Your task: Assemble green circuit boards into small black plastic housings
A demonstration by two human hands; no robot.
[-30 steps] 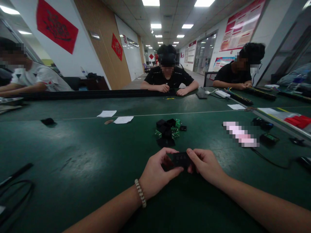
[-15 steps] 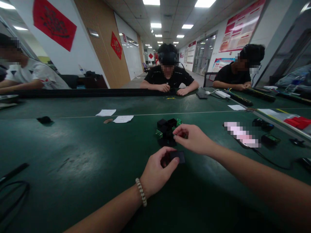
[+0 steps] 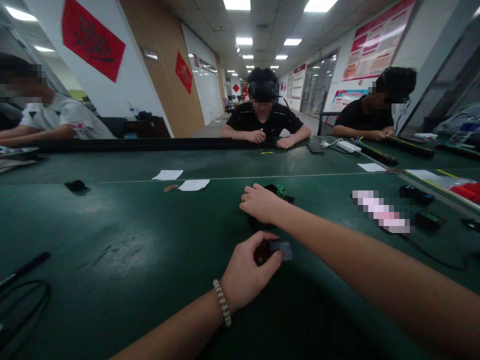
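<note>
Between thumb and fingers, my left hand (image 3: 245,275) holds a small dark rectangular box (image 3: 286,249) just above the table, one flat face showing. My right hand (image 3: 262,204) reaches across beyond it, over a cluster of small black box-like parts (image 3: 270,188). Its fingers are curled down on the left side of that cluster. The fingertips are hidden, so whatever they pinch cannot be made out. A small green circuit board (image 3: 280,191) shows behind the right hand, among the black parts.
The green table (image 3: 131,225) bears two paper slips (image 3: 194,185) and a dark scrap (image 3: 76,186). On the right lie a blurred-out phone (image 3: 382,212), its cable and black parts (image 3: 430,219). A black pen-like tool (image 3: 26,270) lies left. Three people sit around the table.
My right hand has moved left across the cluster and now covers much of it. My left hand still holds the dark box, shifted slightly right and down in view.
</note>
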